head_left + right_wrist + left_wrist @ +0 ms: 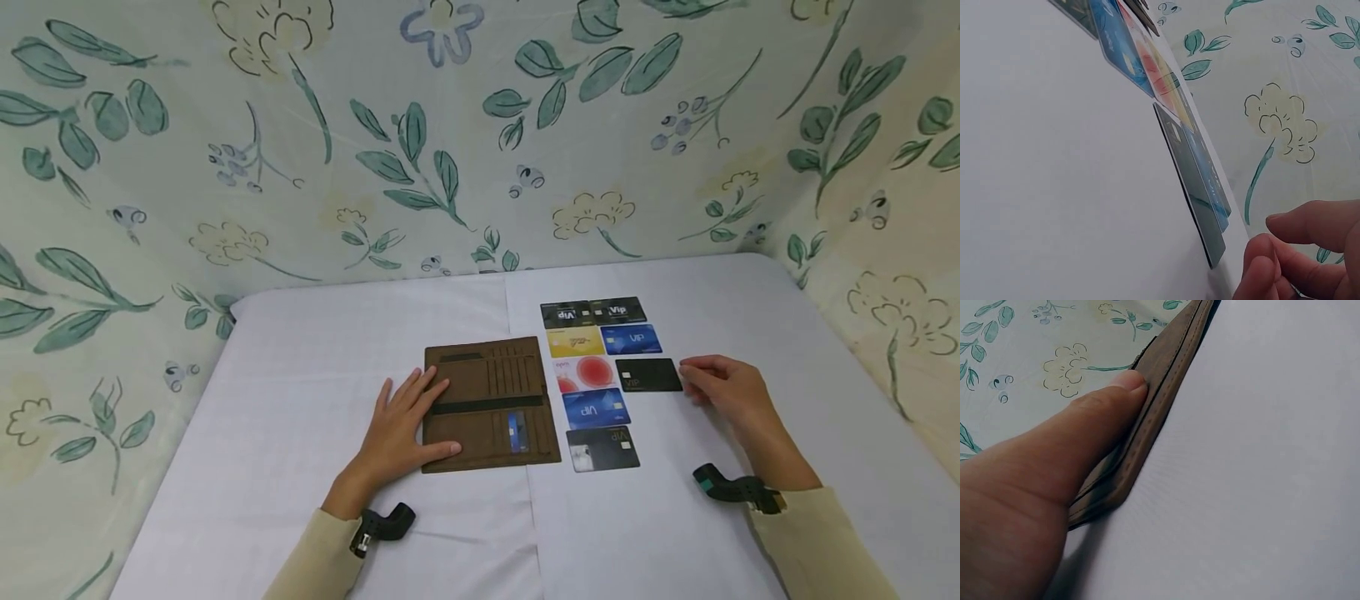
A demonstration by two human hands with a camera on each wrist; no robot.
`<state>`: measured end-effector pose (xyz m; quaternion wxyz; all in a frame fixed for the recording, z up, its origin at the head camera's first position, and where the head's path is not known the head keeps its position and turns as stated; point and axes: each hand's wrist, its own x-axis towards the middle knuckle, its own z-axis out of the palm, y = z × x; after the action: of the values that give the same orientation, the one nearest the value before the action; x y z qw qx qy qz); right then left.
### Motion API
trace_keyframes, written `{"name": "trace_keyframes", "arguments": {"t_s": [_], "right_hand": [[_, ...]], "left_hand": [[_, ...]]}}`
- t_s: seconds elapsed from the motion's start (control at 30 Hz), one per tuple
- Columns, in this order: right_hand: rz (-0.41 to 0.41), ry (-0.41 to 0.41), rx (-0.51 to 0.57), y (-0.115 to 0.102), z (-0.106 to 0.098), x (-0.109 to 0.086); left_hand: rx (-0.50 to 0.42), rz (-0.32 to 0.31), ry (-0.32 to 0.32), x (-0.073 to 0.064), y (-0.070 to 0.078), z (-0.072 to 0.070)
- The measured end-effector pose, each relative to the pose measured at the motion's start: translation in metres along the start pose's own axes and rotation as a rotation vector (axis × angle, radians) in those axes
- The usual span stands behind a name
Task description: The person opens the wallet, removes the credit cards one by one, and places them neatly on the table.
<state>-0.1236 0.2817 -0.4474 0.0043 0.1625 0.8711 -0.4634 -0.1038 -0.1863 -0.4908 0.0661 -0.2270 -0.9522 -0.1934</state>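
Observation:
A brown bifold wallet (480,379) lies spread flat, with a blue card (517,432) tucked into one of its lower slots. My left hand (408,425) rests on the wallet's left side, fingers spread; the left wrist view shows the thumb (1107,403) along its stitched edge. To the right of the wallet, cards lie in rows. My right hand (727,392) is beside the black VIP card (648,375), fingertips right at its right edge. In the right wrist view, the bent fingers (1260,265) show a gap to that card and hold nothing.
Two black cards (566,315) top the layout. Below are a yellow card (575,341), a blue VIP card (632,339), a red-and-white card (585,374), another blue card (596,408) and a dark grey card (603,449). A white cloth covers the table (315,358); floral fabric (450,125) hangs behind.

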Motion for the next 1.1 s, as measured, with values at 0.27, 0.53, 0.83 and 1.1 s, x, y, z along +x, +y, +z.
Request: {"name": "trace_keyframes", "arguments": {"t_s": [0.27, 0.53, 0.83, 1.1], "right_hand": [[-0.045, -0.034, 0.004, -0.008, 0.006, -0.005], [-0.111, -0.095, -0.023, -0.009, 0.021, -0.008], [-0.125, -0.203, 0.051, -0.042, 0.037, -0.035], [-0.133, -0.315, 0.13, -0.053, 0.055, -0.045]], "left_hand": [[-0.003, 0.004, 0.006, 0.0, 0.0, -0.002], [-0.001, -0.009, -0.01, 0.001, 0.0, -0.001], [-0.032, 0.013, 0.01, -0.001, 0.0, 0.001], [-0.033, 0.009, 0.006, 0.0, 0.001, -0.001]]}}
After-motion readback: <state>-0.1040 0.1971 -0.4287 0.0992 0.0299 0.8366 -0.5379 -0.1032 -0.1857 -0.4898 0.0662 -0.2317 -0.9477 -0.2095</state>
